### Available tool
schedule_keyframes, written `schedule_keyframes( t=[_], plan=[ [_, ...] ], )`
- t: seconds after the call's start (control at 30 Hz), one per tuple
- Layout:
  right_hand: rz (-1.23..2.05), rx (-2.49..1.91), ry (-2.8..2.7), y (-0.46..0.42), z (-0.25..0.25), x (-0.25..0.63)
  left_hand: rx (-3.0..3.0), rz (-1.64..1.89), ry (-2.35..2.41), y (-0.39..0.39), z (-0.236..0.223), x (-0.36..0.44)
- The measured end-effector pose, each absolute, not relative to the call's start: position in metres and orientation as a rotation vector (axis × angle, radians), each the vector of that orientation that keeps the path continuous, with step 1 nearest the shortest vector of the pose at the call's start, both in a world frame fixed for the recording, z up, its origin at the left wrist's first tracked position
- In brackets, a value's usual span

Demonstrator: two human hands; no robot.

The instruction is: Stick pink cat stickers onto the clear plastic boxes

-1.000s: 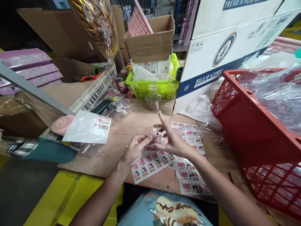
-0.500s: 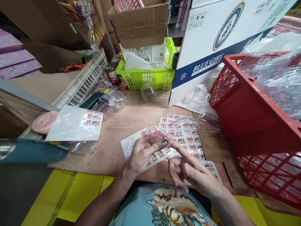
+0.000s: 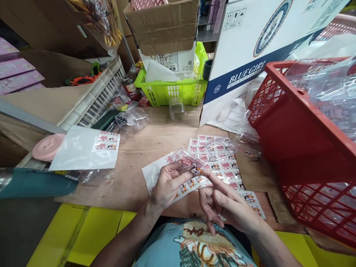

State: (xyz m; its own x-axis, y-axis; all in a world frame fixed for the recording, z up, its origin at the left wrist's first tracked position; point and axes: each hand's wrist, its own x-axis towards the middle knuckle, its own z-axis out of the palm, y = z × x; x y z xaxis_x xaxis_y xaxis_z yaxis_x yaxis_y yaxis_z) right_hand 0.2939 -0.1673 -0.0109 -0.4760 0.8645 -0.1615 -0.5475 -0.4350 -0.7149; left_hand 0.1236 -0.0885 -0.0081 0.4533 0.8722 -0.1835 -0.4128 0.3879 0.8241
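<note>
A small clear plastic box [image 3: 187,159] with a pink-lettered cat sticker on it is pinched between the thumb and fingers of my left hand [image 3: 167,185]. My right hand [image 3: 226,198] has its index finger stretched out, the tip touching the sticker's lower right corner; the other fingers are loosely curled and hold nothing. Beneath the box lie sticker sheets [image 3: 222,172] printed with pink lettering and cats. Another clear plastic box [image 3: 219,149] rests on those sheets, just beyond the right hand.
A red basket [image 3: 280,141] full of clear plastic packs stands at the right. At the back are a lime-green basket [image 3: 171,91] and a white-and-blue carton [image 3: 236,70]. A partly used sticker sheet [image 3: 80,148], a pink lid [image 3: 46,148] and a teal bottle [image 3: 41,183] lie left.
My right hand has come down from above the box, its index finger now on the sticker. The box has turned its labelled face into view. The camera view has shifted downward.
</note>
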Motion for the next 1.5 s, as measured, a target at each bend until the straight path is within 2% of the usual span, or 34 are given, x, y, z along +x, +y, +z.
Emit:
schedule_keyframes(
  t=[0.67,1.5],
  plan=[
    [2.018,-0.744,-0.666,-0.166,0.001,0.288,0.667,0.932,0.633,-0.090,-0.004,0.120],
    [1.848,-0.994,-0.651,-0.160,0.009,0.268,1.073,1.174,1.060,-0.106,-0.014,0.134]
  ],
)
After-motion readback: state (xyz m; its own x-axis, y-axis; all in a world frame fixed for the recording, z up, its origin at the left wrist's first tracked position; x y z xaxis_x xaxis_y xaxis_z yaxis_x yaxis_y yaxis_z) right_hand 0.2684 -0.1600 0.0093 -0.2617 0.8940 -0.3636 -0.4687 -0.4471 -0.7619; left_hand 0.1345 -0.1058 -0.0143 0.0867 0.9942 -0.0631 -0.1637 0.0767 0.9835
